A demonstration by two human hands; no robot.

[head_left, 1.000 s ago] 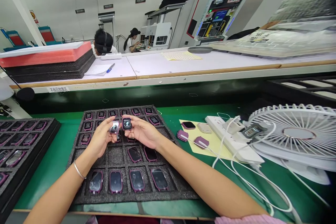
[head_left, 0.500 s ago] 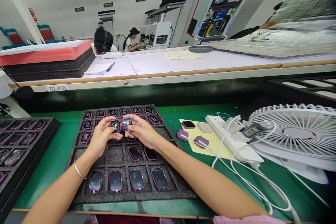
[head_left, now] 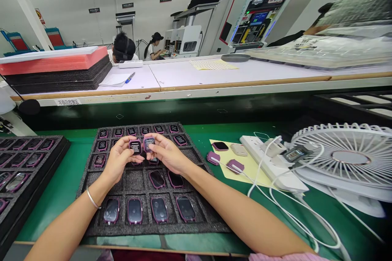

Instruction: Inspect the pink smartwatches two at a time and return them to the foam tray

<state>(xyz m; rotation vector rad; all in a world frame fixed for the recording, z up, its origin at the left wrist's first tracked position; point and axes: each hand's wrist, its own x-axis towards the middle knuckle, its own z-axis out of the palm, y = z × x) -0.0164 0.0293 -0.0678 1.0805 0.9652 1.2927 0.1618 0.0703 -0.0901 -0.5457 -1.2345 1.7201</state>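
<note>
Two smartwatch bodies without straps are held up side by side over a black foam tray [head_left: 134,181]. My left hand [head_left: 120,158] is closed on one purple-rimmed smartwatch [head_left: 134,147], its lit screen showing lines of white text. Closed on the other smartwatch [head_left: 149,144] is my right hand [head_left: 167,153]; that screen also shows text. Below them, the tray's compartments hold several more purple-rimmed watches, such as a dark-screened watch [head_left: 135,211] in the front row. Some compartments in the middle have no watch in them.
Left stands another foam tray [head_left: 33,175] of watches. To the right are a yellow sheet [head_left: 225,168] with purple and beige pieces, a white power strip [head_left: 272,165], tangled cables and a white fan [head_left: 349,157]. Behind runs a raised shelf [head_left: 177,77]; two people sit beyond it.
Both held watch screens have switched from a graphic display to lines of text. My hands have stayed nearly in place.
</note>
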